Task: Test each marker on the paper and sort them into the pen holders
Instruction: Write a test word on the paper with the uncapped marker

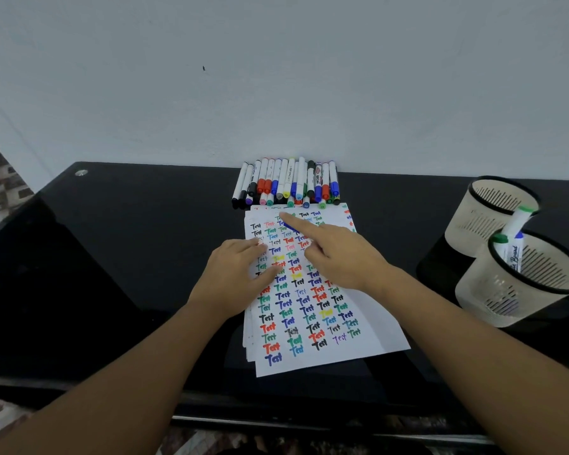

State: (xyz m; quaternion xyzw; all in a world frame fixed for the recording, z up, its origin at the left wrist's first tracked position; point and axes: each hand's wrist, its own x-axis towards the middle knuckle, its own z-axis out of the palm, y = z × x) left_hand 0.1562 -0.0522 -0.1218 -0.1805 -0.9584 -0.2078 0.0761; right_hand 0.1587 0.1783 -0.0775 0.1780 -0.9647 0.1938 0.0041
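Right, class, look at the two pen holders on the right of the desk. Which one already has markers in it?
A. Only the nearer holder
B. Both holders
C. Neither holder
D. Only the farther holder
A. The nearer holder has markers standing in it, with green and blue caps poking above its black rim, while the farther holder shows only its bare slotted inner wall.

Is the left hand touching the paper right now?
Touching. The head view shows the left hand lying flat on the left side of the paper, fingers straight and spread over the written rows, with no gap visible beneath them.
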